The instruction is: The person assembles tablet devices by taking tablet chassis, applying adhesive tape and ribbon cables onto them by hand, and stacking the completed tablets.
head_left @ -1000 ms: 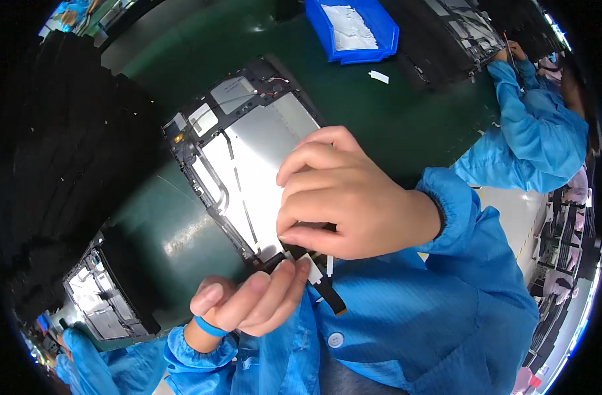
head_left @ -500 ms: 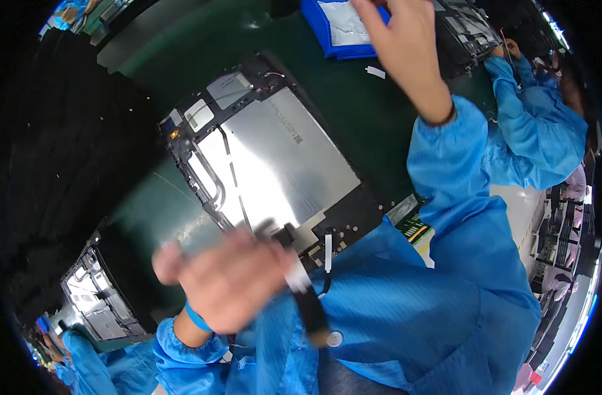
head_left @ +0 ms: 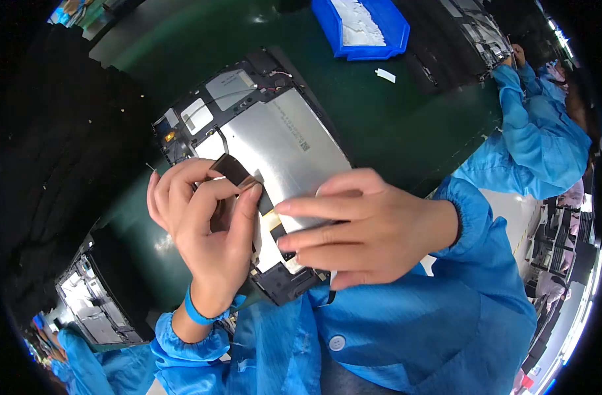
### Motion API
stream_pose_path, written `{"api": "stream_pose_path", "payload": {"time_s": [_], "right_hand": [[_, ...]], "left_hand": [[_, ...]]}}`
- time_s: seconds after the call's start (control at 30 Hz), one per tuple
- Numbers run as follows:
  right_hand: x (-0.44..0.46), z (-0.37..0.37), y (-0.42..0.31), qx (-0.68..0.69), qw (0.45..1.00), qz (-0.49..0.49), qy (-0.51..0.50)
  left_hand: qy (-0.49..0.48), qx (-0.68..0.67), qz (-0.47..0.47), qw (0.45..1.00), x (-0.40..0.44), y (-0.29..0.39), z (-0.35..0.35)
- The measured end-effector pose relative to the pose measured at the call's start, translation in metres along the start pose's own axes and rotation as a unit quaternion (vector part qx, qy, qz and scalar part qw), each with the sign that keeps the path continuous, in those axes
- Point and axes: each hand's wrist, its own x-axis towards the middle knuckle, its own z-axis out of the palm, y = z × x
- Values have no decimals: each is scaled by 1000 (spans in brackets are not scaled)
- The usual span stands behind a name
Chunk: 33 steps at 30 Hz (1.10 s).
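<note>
A flat open electronic device [head_left: 287, 141] with a large silver plate and a black frame lies at an angle on the green table. My left hand [head_left: 205, 217] is over its left side, thumb and fingers pinching a dark, shiny flexible strip [head_left: 232, 170]. The strip runs down toward the plate's lower part. My right hand [head_left: 366, 227] rests palm down across the lower right of the device, fingers stretched out and apart. Its index fingertip is beside a small yellowish piece [head_left: 272, 217] near the strip's lower end. Both hands hide part of the device's lower half.
A blue bin [head_left: 366, 49] of white pieces stands at the back, with one small white label [head_left: 385, 76] lying before it. Another open device [head_left: 93, 299] lies at far left. A co-worker in a blue sleeve [head_left: 538, 138] works at the right.
My right hand has come down from the blue bin onto the device. My left hand has moved up over the device's left side, and now pinches the dark strip. The bin looks shifted slightly right.
</note>
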Motion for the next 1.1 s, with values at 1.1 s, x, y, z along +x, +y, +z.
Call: {"api": "stream_pose_path", "payload": {"time_s": [1.1], "right_hand": [[-17, 20, 1, 74, 972, 69, 211]], "left_hand": [[-58, -17, 225, 972, -37, 43, -32]]}}
